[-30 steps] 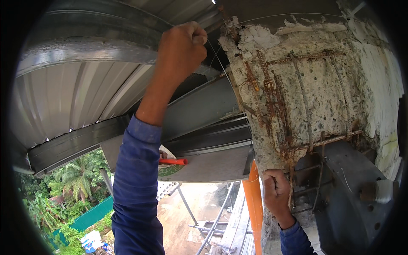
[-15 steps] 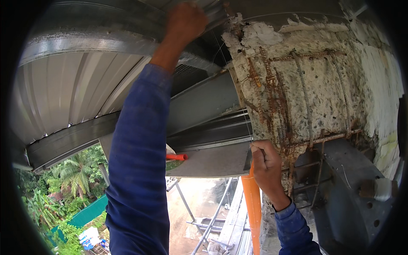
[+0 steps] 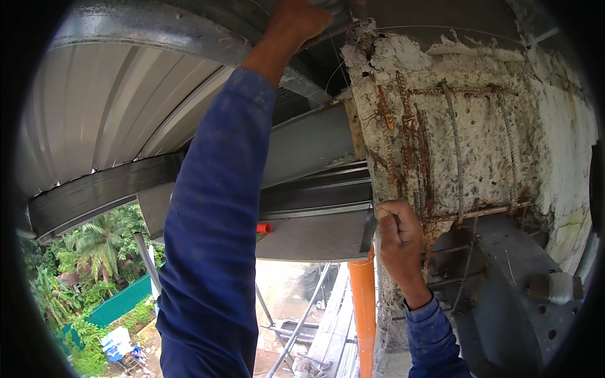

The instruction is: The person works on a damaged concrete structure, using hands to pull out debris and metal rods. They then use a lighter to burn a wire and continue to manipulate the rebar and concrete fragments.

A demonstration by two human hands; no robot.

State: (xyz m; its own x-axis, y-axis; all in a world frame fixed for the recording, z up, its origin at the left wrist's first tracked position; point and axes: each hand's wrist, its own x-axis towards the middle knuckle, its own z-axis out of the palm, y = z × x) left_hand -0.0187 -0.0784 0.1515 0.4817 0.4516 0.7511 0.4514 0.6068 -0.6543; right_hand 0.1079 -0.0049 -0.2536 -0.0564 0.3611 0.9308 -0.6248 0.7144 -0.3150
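While working overhead like this, best to brace from the nearer grip first. Right hand (image 3: 399, 234), low at about 5 o'clock of the view: curled into a tight fist, knuckles pressed against the bottom edge of the broken grey concrete column with exposed rusty reinforcing bars (image 3: 479, 145); something thin seems pinched inside, but cannot tell what. Worth holding that fist steady against the concrete, wrist straight, blue sleeve clear of the sharp bar ends just at 3 o'clock of it.

Left hand (image 3: 295, 22), up at 12 o'clock, arm fully stretched: fingers wrapped shut around something at the column's crumbling top corner, hidden by the fist. Probably wise to pull in line with the forearm, not sideways, given loose white mortar right beside the grip. Thin pale wire (image 3: 332, 69) looping down just at 4 o'clock of that hand: best kept from snagging on rust.

Beyond, between the arms, a grey steel channel beam (image 3: 302, 145) butting the column; ribbed metal roofing sheet (image 3: 107, 107) at 10 o'clock; orange plastic pipe (image 3: 363, 302) dropping at 6 o'clock; green trees (image 3: 94, 252) far below at 8 o'clock. Sure footing advised.
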